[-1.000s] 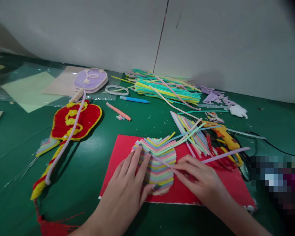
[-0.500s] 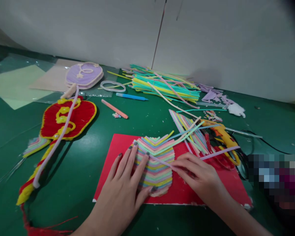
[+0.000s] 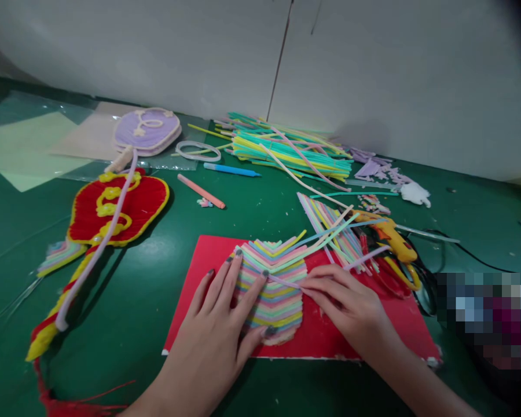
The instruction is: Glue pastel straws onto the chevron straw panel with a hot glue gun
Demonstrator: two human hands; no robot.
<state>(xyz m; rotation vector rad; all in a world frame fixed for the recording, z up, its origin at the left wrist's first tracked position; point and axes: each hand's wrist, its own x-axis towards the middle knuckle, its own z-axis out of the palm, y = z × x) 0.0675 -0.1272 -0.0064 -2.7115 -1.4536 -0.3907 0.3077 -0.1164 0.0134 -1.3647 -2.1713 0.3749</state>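
Note:
A rounded panel of pastel pipe cleaners [image 3: 278,315], laid in V-shaped stripes, lies on a red board [image 3: 330,330]. My left hand [image 3: 226,313] rests spread over the panel's left side, its fingertips pressing on the stripes. Between finger and thumb, my right hand [image 3: 345,301] pinches a lilac pipe cleaner [image 3: 285,282] at the panel's right edge. One end of that strand reaches my left index fingertip; its other end sticks out beyond my right hand. Loose blue, green and pink strand ends [image 3: 325,234] stretch up and right from the panel's top.
A striped triangular piece [image 3: 330,223], a yellow-orange glue gun [image 3: 388,234] and red-handled scissors [image 3: 393,278] lie to the right. Behind is a pipe cleaner bundle [image 3: 290,150]. A red fan [image 3: 117,211] and a lilac fan [image 3: 147,132] are at left, with two pens [image 3: 202,191] between.
My right hand has shifted slightly, and the lilac pipe cleaner's free end has swung left and up. My left index fingertip has slid a little right. The view has moved slightly.

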